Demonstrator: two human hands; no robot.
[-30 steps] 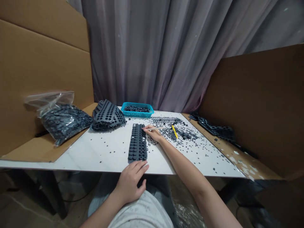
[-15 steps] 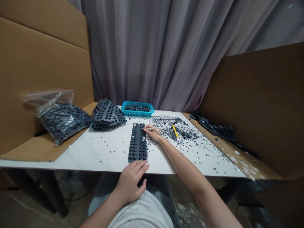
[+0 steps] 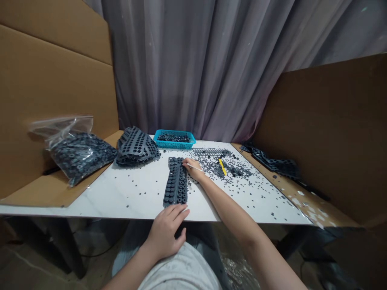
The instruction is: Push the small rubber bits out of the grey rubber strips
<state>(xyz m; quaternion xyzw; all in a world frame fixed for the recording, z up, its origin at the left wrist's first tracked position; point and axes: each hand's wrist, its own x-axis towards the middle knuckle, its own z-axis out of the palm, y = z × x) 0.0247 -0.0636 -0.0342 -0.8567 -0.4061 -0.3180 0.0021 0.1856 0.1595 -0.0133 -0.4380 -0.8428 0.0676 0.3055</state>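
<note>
A dark grey sheet with rows of round, ring-like pieces (image 3: pixel 175 185) lies lengthwise in front of me on the white table (image 3: pixel 105 197). At its far right edge, my right hand (image 3: pixel 193 168) is closed in a pinch around a thin white stick (image 3: pixel 195 167). The fingertips touch the sheet or hover just over it; the stick's tip is hidden. My left hand (image 3: pixel 169 225) lies with fingers stretched out at the table's front edge, fingertips at the near end of the sheet.
A blue basket (image 3: pixel 174 145) of small dark pieces stands at the back. Left are a stack of perforated sheets (image 3: pixel 136 147) and a clear bag (image 3: pixel 81 155) of dark rings. Small dark discs and a yellow strip (image 3: pixel 222 166) lie right. Cardboard walls (image 3: pixel 54 72) flank the table.
My right hand has turned and shifted slightly, so the stick now slants down to the right instead of lying nearly level. White spots seen in the sheet no longer show. My left hand stays put.
</note>
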